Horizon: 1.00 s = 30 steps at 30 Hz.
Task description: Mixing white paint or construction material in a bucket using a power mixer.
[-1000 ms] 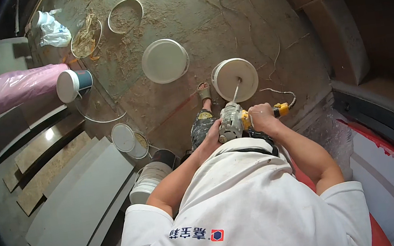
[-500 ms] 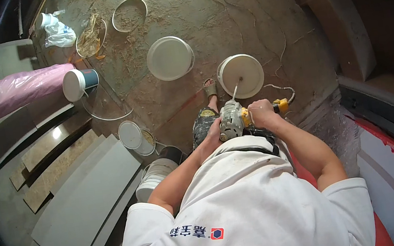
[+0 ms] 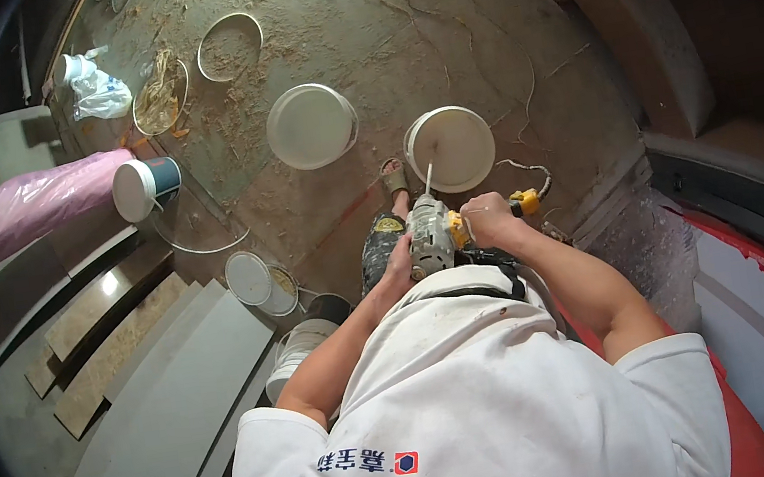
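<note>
With both hands I hold a power drill (image 3: 428,232), its grey-white body spattered and its handle part yellow, close against my waist. My left hand (image 3: 398,263) is closed on the left side of the body. My right hand (image 3: 488,218) makes a fist around the yellow handle, from which a cable (image 3: 545,181) curls off to the right. A thin mixing rod (image 3: 430,179) runs from the drill into a white bucket (image 3: 477,149) of pale liquid. The rod enters left of the bucket's middle; its lower end is hidden under the surface.
Another white bucket (image 3: 312,126) stands to the left. Further left lie a pink wrapped roll (image 3: 49,199), a dark-banded pail (image 3: 164,179), stacked grey boards (image 3: 166,405) and lidded tubs (image 3: 249,279). Cords and debris are strewn over the floor (image 3: 373,35). A wooden cabinet (image 3: 659,53) bounds the right.
The rod has shifted toward the left side of the bucket, and the drill stands more upright in view. The whole view has moved slightly. Both hands keep their grip.
</note>
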Each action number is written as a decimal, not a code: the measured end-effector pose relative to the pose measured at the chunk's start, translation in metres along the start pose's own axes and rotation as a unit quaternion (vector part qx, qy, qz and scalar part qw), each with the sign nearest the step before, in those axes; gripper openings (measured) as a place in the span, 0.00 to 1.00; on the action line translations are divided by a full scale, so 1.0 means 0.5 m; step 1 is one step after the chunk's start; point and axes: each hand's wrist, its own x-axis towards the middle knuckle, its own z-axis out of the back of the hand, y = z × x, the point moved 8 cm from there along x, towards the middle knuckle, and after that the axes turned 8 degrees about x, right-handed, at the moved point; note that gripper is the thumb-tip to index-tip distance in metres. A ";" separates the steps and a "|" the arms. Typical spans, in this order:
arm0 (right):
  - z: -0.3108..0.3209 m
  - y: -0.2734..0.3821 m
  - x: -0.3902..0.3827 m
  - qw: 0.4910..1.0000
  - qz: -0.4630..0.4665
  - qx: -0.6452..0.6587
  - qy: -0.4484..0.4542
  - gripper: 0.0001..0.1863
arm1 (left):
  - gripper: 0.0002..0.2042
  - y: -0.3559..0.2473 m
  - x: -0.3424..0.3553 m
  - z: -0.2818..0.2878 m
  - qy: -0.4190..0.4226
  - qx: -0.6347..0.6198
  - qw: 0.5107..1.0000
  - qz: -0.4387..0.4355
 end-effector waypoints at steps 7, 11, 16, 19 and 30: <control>0.021 0.002 -0.010 1.000 0.005 -0.007 0.016 0.06 | 0.20 -0.011 -0.016 -0.021 -0.009 0.011 1.000 0.009; 0.010 -0.001 -0.011 0.999 0.029 -0.013 0.005 0.06 | 0.19 -0.009 -0.016 -0.018 -0.026 0.014 0.999 0.020; 0.004 -0.007 -0.010 1.000 0.016 0.017 -0.006 0.07 | 0.20 -0.016 -0.024 -0.025 -0.016 0.035 0.999 0.023; 0.005 -0.015 -0.013 0.999 0.017 0.025 -0.012 0.06 | 0.21 -0.022 -0.019 -0.021 -0.029 0.070 0.997 0.011; 0.020 -0.022 -0.038 0.999 -0.005 0.039 0.000 0.05 | 0.21 -0.018 -0.012 -0.015 -0.034 0.088 0.995 0.024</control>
